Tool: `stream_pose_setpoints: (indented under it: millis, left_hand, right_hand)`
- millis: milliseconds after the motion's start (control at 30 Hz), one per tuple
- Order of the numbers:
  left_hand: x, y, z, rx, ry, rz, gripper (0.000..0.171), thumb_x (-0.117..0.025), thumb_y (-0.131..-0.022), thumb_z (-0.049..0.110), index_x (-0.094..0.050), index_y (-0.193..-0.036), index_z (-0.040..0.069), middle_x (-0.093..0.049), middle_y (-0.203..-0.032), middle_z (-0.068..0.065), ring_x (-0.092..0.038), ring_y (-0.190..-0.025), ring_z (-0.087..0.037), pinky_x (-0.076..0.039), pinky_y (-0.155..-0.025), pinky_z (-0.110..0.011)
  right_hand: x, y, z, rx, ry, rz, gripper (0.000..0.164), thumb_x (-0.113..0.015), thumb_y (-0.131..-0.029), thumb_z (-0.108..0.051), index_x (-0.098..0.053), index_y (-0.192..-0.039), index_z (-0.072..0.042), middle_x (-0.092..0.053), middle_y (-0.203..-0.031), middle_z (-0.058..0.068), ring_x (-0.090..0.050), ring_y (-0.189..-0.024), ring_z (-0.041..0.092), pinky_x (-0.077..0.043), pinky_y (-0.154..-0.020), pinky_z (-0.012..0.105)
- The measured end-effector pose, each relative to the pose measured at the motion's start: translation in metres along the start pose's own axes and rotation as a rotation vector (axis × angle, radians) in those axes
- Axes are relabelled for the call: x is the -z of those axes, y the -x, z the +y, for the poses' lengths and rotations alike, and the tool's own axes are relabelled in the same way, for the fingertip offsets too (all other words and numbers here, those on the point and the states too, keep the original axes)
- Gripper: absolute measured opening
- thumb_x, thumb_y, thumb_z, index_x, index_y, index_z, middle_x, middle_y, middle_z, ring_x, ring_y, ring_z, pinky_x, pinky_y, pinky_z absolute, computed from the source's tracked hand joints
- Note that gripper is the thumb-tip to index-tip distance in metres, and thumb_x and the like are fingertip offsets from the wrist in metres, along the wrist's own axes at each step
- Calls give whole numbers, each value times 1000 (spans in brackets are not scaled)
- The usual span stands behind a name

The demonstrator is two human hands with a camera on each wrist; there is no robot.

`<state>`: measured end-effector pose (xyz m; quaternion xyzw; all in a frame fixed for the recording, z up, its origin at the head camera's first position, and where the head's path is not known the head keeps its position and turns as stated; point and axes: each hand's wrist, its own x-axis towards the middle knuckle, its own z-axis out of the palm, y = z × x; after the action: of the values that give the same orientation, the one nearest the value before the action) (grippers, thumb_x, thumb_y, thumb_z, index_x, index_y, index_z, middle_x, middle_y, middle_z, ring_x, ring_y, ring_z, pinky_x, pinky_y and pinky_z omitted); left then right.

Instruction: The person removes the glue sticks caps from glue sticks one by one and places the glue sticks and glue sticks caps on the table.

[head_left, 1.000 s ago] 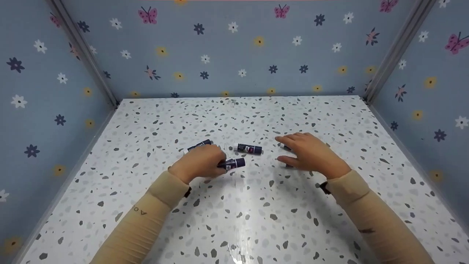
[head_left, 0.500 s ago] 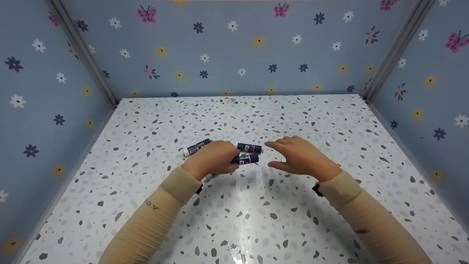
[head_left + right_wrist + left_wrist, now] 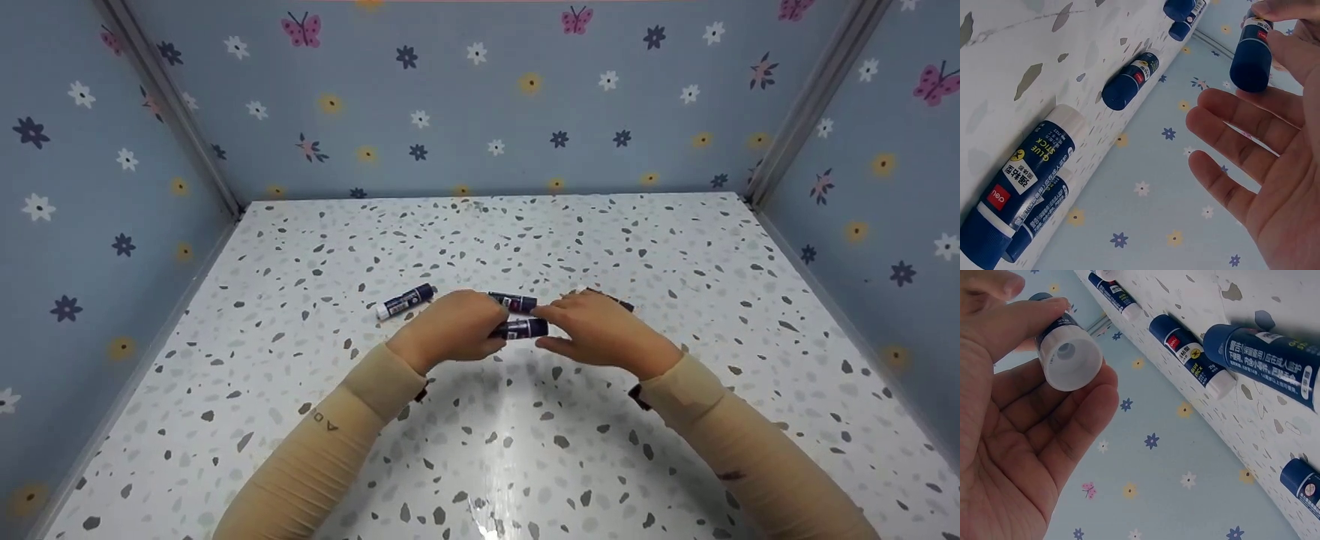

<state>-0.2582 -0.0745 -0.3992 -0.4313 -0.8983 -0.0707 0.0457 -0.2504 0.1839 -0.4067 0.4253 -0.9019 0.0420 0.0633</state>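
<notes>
Held deli glue stick (image 3: 523,328), navy with a white base, is roughly level and off the speckled tabletop (image 3: 480,247); I take it as landmark. Left grip (image 3: 454,328) is clasped on its base half, thumb over the barrel. Right grip (image 3: 600,330) is at its other end, fingers loose, thumb and forefinger to either side of the blue cap (image 3: 1250,70); cannot tell whether both touch it. On the tabletop: a second glue stick (image 3: 513,302) just beyond the held one; a third glue stick (image 3: 406,301) to its left, apart; a fourth glue stick (image 3: 619,302) beyond it to the right, partly hidden by the right grip. Right wrist view adds a fifth glue stick (image 3: 1027,169), right of the held one, apparently alongside the fourth. Step in hand reads as bringing the right grip to the cap, either handover or uncapping, undecided. Next move calls for right thumb and forefinger to close squarely on the cap while the left steadies the base; no left release until the right has it.
</notes>
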Motion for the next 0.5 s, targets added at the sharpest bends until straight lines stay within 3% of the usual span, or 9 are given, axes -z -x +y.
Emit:
stream_pose_setpoints:
  millis: [300,500]
  left_hand:
    - [1,-3,3,-24,-4,30,19,-76,-97,17,-66,-82,8,-65,-74,-5,-52,-64,-18,-57,-69,-43]
    - [-3,-3,4,3,21,61,18,-76,-97,18,-65,-85,9,-67,-77,-4,-58,-66,-20,-58,-70,-43]
  right_hand:
    - [1,-4,-1,-39,-23,-17,19,-76,-104,-27,-73,-110,-9,-77,-92,6,-68,-79,23,-58,-83,48]
    - [-1,-5,-2,-78,-64,-25,15,-75,-104,-23,-72,-110,-8,-76,-93,5,-69,-82,22,-56,-78,44]
